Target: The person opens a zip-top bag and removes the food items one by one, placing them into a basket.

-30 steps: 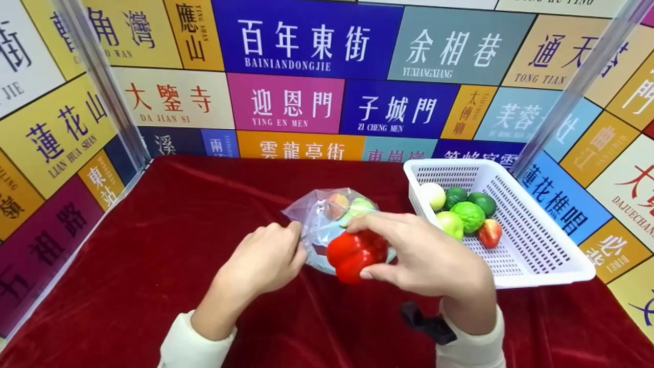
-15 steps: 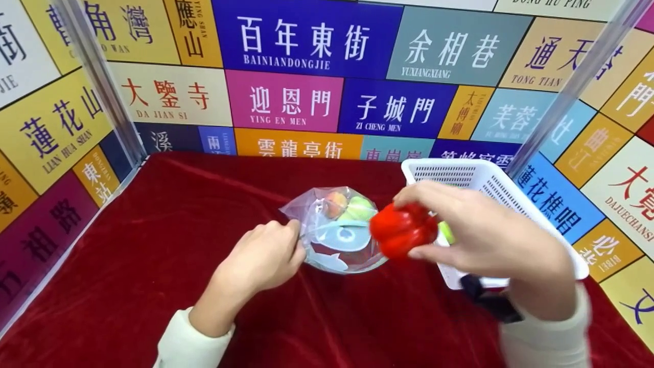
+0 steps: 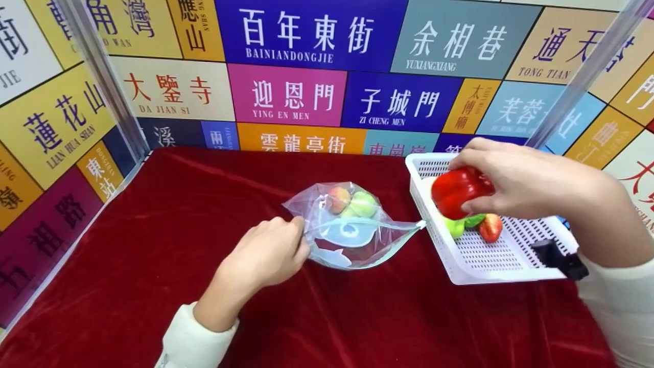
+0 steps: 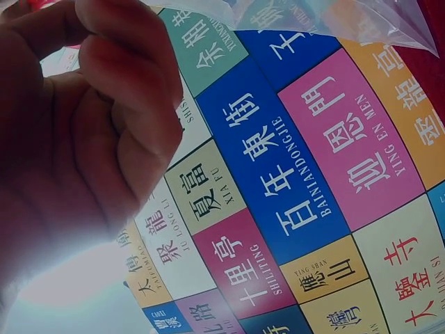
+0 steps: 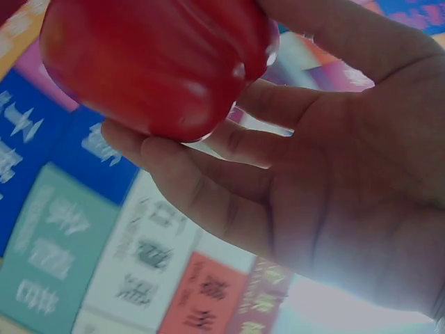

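Observation:
My right hand [image 3: 531, 179] grips a red bell pepper [image 3: 457, 193] over the left side of a white plastic basket [image 3: 444, 260]. In the right wrist view, the fingers curl around the underside of the pepper [image 5: 160, 66]. With curled fingers, my left hand [image 3: 268, 253] pinches the left edge of a clear zip bag [image 3: 386, 253]. A peach [image 3: 338, 199] and green fruit [image 3: 361, 204] show through the bag's film. The left wrist view has the hand [image 4: 104, 104] close up, with part of the bag [image 4: 389, 17] along the top.
In the basket, a red-yellow fruit [image 3: 490, 228] and a green one [image 3: 454, 226] show below the pepper; the hand hides others. Dark red cloth [image 3: 153, 255] covers the table. Metal posts [image 3: 104, 76] and sign-printed panels [image 3: 311, 36] stand behind.
My right hand has carried the red bell pepper rightward from over the zip bag to above the basket. The bag's right corner has come into sight. My left hand stays on the bag.

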